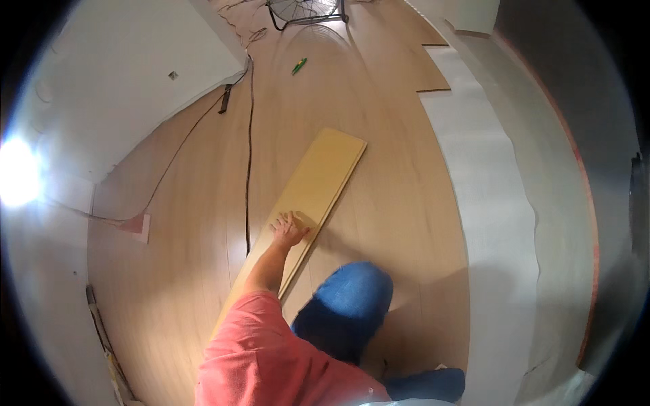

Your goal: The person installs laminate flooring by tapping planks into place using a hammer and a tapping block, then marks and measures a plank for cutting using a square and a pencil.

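A long yellowish floor plank (325, 169) lies at a slant across the wood-look floor, with a grooved edge along its right side. On its face rests my left hand (289, 230), its fingers spread. The near end of the plank passes behind my forearm and red sleeve. My bent knee in blue jeans (352, 298) is just to the right of the plank. My right hand does not show.
A green utility knife (299, 65) lies ahead, near a fan (305, 9). A black cable (250, 149) runs along the floor. White underlay (497, 216) borders the stepped floor edge at right. A bright lamp (19, 172) shines at left, near a pinkish triangular piece (137, 226).
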`<state>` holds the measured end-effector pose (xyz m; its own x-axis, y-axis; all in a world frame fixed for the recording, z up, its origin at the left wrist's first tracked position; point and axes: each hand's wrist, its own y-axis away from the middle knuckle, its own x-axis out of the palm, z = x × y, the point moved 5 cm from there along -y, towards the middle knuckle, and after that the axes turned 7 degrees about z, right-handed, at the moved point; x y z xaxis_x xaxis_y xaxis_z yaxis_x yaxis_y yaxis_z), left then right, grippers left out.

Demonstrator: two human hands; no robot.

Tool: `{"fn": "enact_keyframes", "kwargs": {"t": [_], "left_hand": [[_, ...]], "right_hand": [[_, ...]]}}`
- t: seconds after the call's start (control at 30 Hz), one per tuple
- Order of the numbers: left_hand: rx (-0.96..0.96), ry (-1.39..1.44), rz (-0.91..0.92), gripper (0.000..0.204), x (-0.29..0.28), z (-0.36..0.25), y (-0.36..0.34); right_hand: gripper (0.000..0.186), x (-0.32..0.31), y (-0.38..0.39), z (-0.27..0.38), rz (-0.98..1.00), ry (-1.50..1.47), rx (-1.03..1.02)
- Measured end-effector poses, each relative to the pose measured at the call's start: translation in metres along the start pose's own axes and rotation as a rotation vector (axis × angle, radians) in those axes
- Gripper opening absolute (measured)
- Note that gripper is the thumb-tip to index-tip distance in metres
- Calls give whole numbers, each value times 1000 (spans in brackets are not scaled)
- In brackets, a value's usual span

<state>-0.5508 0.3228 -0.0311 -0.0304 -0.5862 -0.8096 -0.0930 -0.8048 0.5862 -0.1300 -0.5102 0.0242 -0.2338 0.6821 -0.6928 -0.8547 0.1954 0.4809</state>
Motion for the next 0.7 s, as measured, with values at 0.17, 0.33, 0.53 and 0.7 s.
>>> {"fn": "enact_keyframes", "kwargs": {"t": [0.17, 0.33, 0.53, 0.7], "left_hand": [[-126, -32, 39, 135, 57, -39, -25], [-47, -19, 18, 121, 40, -71, -4], [10, -339, -187, 87, 83, -71, -38], [61, -509, -435, 51, 75, -31, -44]], "right_hand": [[44, -85, 21, 56, -151, 194, -101], [37, -64, 19, 248, -211, 176, -370], [19, 47, 46, 394, -46, 518, -1118], [19, 95, -7, 445, 149, 393, -1109]]}}
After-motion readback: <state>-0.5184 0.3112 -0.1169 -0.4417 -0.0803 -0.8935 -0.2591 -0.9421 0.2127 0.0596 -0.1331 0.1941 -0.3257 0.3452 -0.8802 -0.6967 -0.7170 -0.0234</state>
